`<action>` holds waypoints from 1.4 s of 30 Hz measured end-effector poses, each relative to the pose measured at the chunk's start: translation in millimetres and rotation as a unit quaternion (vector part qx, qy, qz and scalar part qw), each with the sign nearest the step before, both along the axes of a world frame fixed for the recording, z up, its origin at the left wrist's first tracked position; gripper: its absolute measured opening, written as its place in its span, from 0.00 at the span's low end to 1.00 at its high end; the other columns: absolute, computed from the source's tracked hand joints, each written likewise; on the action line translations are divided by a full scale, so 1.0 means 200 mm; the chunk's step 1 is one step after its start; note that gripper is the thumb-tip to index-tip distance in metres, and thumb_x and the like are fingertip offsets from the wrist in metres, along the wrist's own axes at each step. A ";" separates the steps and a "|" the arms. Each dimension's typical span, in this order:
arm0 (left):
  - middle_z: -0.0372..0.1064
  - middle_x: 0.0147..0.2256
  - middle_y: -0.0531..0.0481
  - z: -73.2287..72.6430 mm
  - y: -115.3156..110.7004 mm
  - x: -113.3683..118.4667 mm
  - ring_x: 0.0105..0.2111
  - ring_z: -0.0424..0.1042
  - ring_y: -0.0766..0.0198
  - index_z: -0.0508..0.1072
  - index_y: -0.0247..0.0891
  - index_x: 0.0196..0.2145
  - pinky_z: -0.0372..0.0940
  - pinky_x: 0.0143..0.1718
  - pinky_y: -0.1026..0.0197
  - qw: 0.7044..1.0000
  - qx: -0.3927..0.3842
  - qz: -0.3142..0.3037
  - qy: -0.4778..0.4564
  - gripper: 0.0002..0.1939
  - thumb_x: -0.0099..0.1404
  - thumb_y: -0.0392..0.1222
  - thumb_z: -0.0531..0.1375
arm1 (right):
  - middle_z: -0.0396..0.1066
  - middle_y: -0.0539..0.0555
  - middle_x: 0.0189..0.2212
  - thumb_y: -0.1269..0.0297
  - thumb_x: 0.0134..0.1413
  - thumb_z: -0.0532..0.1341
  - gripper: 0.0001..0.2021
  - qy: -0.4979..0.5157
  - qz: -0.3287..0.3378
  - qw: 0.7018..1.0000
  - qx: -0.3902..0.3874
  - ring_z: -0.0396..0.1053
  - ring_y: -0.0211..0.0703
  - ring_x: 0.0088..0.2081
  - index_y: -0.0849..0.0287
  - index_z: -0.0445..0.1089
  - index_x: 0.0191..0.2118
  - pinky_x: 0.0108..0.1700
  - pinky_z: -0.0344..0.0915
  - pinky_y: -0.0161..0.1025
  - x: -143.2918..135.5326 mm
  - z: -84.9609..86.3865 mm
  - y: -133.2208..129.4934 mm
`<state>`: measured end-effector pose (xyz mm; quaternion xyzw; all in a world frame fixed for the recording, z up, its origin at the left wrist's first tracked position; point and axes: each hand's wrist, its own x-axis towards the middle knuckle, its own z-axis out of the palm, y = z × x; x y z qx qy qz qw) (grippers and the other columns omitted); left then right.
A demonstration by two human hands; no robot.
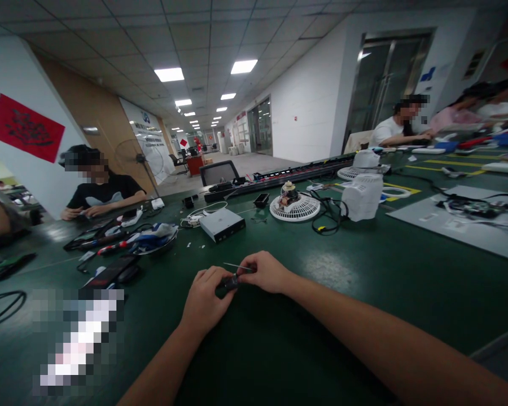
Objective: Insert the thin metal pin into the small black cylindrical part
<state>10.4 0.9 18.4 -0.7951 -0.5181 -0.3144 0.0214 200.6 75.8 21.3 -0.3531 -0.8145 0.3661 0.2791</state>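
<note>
Close in front of me, my left hand (207, 293) is closed around a small dark block-shaped part (226, 286); its exact kind does not show. From the right, my right hand (266, 273) meets it, fingertips at the part's right end. A slim screwdriver (236, 265) lies in my right hand, its thin metal shaft pointing left above the part and its grip mostly hidden by the fingers. Just beyond both hands, a silver optical drive (222, 224) rests on the green table (322, 349).
White fan grille (295, 207) with its motor exposed, a white housing (361, 197) and black cable sit further right. A grey panel (469, 220) lies at far right. Tools and a pouch (154, 237) crowd the left. A person (104, 186) sits across; others work at back right.
</note>
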 end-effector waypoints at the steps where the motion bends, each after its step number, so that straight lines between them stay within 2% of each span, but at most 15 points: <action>1: 0.73 0.37 0.50 0.00 0.00 0.00 0.40 0.72 0.56 0.72 0.42 0.38 0.65 0.44 0.52 1.000 0.012 -0.008 0.002 0.09 0.58 0.36 0.62 | 0.74 0.49 0.27 0.65 0.47 0.68 0.07 0.006 0.005 1.000 -0.001 0.68 0.36 0.29 0.59 0.78 0.34 0.30 0.60 0.32 0.00 0.00 0.00; 8: 0.75 0.40 0.49 -0.01 0.01 -0.03 0.42 0.72 0.57 0.72 0.40 0.42 0.63 0.49 0.49 0.998 0.055 -0.034 0.005 0.12 0.60 0.37 0.63 | 0.71 0.48 0.25 0.62 0.45 0.69 0.08 -0.011 -0.044 0.999 0.019 0.64 0.35 0.26 0.60 0.76 0.31 0.27 0.56 0.32 0.00 0.02 -0.02; 13: 0.75 0.42 0.47 -0.01 0.01 -0.03 0.43 0.73 0.56 0.72 0.41 0.45 0.64 0.49 0.49 0.998 0.045 -0.049 0.005 0.14 0.60 0.36 0.63 | 0.73 0.48 0.26 0.59 0.46 0.69 0.10 -0.007 -0.018 1.000 -0.007 0.67 0.37 0.28 0.59 0.77 0.33 0.30 0.58 0.33 0.01 -0.01 0.01; 18: 0.75 0.43 0.47 -0.01 0.00 -0.03 0.44 0.72 0.55 0.72 0.42 0.46 0.64 0.49 0.46 0.999 0.016 -0.048 -0.001 0.15 0.61 0.37 0.63 | 0.75 0.49 0.26 0.62 0.46 0.68 0.08 0.036 0.024 0.997 -0.059 0.69 0.38 0.29 0.60 0.78 0.33 0.32 0.61 0.34 0.01 -0.03 0.02; 23: 0.74 0.44 0.47 -0.02 0.00 -0.02 0.44 0.72 0.56 0.71 0.42 0.47 0.64 0.50 0.47 0.999 0.017 -0.048 -0.009 0.15 0.61 0.36 0.63 | 0.74 0.49 0.25 0.62 0.44 0.69 0.08 0.051 0.015 0.996 -0.069 0.69 0.38 0.28 0.60 0.77 0.31 0.30 0.61 0.34 0.01 -0.02 0.01; 28: 0.74 0.43 0.48 -0.02 0.00 -0.02 0.44 0.72 0.56 0.71 0.42 0.44 0.64 0.49 0.48 0.998 0.027 -0.062 -0.003 0.13 0.61 0.36 0.63 | 0.73 0.48 0.24 0.62 0.40 0.71 0.10 0.058 0.021 0.991 -0.123 0.67 0.36 0.27 0.62 0.75 0.30 0.28 0.60 0.33 0.01 -0.03 0.02; 33: 0.75 0.42 0.47 -0.01 0.00 -0.02 0.43 0.73 0.57 0.72 0.41 0.42 0.64 0.48 0.49 0.996 0.031 -0.079 0.009 0.10 0.61 0.35 0.62 | 0.72 0.47 0.24 0.65 0.41 0.70 0.09 0.062 0.033 0.986 -0.148 0.67 0.36 0.27 0.62 0.73 0.30 0.29 0.60 0.33 0.00 -0.04 0.02; 39: 0.75 0.40 0.47 0.01 0.00 -0.02 0.41 0.73 0.57 0.72 0.41 0.40 0.65 0.47 0.50 0.996 0.035 -0.085 0.019 0.08 0.61 0.35 0.61 | 0.73 0.48 0.26 0.65 0.42 0.70 0.08 0.054 0.034 0.996 -0.066 0.69 0.38 0.30 0.60 0.72 0.29 0.33 0.62 0.34 -0.01 -0.03 -0.01; 42: 0.75 0.40 0.47 0.00 0.00 -0.01 0.41 0.73 0.58 0.71 0.41 0.39 0.65 0.48 0.50 0.993 0.056 -0.099 0.024 0.07 0.62 0.35 0.61 | 0.74 0.48 0.27 0.65 0.38 0.72 0.10 0.062 0.043 0.993 -0.092 0.70 0.39 0.31 0.61 0.73 0.29 0.34 0.63 0.35 0.00 -0.03 0.01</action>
